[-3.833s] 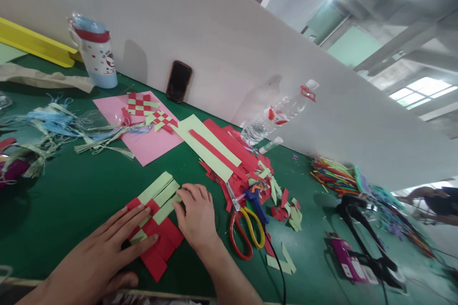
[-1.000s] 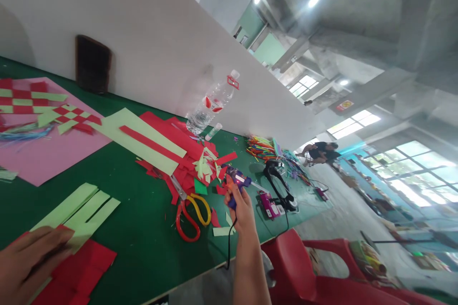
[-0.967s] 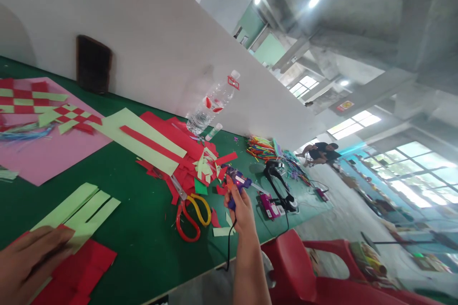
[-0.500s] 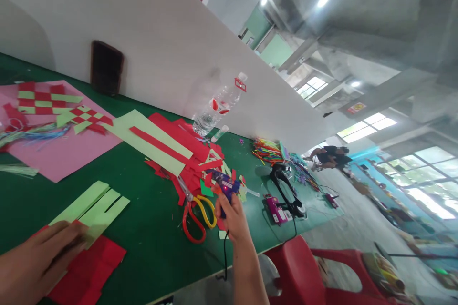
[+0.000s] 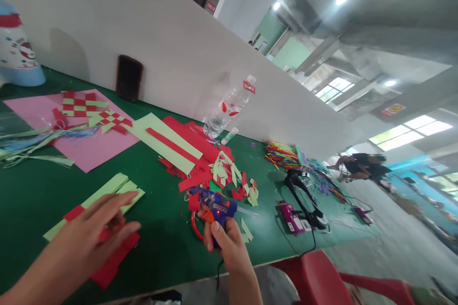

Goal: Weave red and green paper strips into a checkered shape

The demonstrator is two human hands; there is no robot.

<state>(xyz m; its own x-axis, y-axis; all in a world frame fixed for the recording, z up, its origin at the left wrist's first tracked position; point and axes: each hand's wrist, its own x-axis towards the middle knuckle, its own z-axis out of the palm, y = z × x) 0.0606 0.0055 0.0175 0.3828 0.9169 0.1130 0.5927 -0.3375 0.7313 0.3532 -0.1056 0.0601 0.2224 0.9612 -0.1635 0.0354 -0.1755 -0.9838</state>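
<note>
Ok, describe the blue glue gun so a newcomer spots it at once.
Find the long green table along the pale wall, then the right hand near its front edge. That hand holds the glue gun: blue, with an orange trigger and a small red light. Unlike the loose paper scraps beyond it, it trails a black cord.

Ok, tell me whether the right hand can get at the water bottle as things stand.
Probably not: the right hand is wrapped around the blue glue gun, so it would likely need freeing first; otherwise mostly paper scraps lie between it and the bottle.
</note>
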